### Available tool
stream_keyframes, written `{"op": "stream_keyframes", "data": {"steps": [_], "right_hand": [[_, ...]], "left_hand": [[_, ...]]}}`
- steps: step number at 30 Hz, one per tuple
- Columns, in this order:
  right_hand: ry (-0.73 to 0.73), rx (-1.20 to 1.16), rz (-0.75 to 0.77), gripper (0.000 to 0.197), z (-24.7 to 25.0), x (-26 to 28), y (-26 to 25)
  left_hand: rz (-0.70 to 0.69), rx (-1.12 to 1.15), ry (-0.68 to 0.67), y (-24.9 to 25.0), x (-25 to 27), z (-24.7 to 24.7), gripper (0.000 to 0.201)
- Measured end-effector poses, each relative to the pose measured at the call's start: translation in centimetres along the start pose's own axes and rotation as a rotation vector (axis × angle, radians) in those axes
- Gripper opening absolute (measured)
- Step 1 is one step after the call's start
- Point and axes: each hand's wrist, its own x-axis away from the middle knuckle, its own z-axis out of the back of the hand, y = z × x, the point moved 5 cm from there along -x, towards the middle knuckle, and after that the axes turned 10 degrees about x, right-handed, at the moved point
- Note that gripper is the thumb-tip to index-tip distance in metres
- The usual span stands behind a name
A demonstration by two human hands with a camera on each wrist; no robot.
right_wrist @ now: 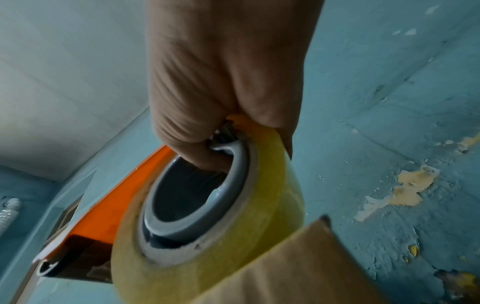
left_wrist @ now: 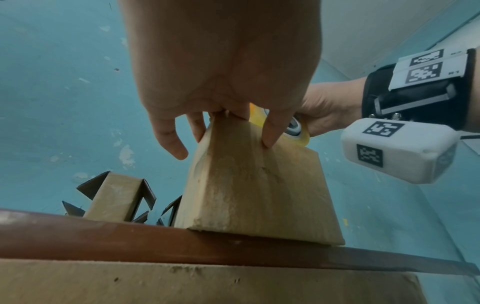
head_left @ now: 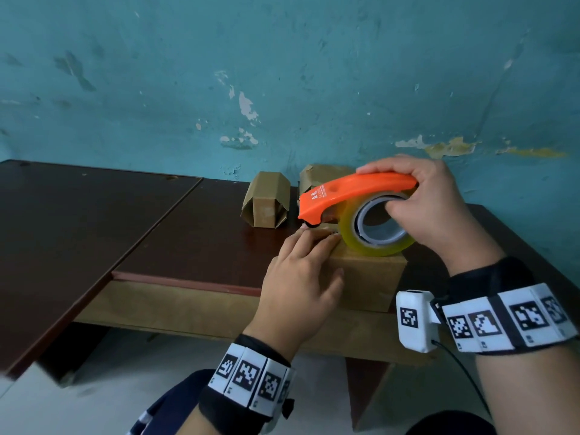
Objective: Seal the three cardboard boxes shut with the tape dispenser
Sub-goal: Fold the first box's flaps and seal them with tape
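Observation:
A closed cardboard box stands at the front edge of the dark table. My right hand grips the orange tape dispenser, thumb inside the grey core; its yellowish tape roll rests on the box top. My left hand lies on the box's left top edge, its fingers curled over the corner beside the dispenser's nose. Two more boxes stand behind: one with flaps open, another partly hidden by the dispenser.
A blue, peeling wall rises right behind the table. A second dark tabletop adjoins on the left. Below the front edge is a light wooden panel and pale floor.

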Motion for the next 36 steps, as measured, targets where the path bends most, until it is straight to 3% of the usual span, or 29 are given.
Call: {"op": "stream_keyframes", "data": {"steps": [6, 12, 16, 18, 22, 24, 26, 32, 36], "right_hand": [[-0.038, 0.043, -0.014, 0.067, -0.4, 0.4, -0.3], [-0.149, -0.095, 0.031, 0.029, 0.0, 0.3, -0.5], [-0.043, -0.129, -0.119, 0.025, 0.1, -0.2, -0.2], [-0.076, -0.12, -0.192, 0.021, -0.1, -1.0, 0.0], [-0.336, -0.014, -0.328, 0.054, 0.2, -2.8, -0.3], [-0.519, 0.075, -0.332, 0.049, 0.3, -3.4, -1.4], [-0.637, 0.164, -0.348, 0.056, 0.2, -4.0, -2.1], [-0.666, 0.404, -0.309, 0.062, -1.7, -4.8, -4.1], [-0.606, 0.443, -0.401, 0.064, -1.5, -4.7, -3.7]], "left_hand": [[-0.004, -0.004, -0.006, 0.1, 0.1, -0.1, 0.061], [-0.005, 0.011, 0.01, 0.0, 0.0, -0.1, 0.061], [-0.005, 0.023, 0.006, 0.0, 0.1, -0.1, 0.062], [-0.002, 0.029, 0.01, -0.1, 0.1, 0.0, 0.062], [-0.002, 0.02, 0.005, 0.0, 0.2, -0.1, 0.062], [-0.003, 0.025, 0.001, -0.1, 0.2, -0.1, 0.062], [-0.001, 0.032, 0.005, 0.0, 0.3, 0.0, 0.062], [0.002, 0.021, -0.001, 0.0, 0.4, 0.3, 0.058], [-0.005, 0.029, 0.002, 0.1, 0.3, 0.2, 0.059]]}}
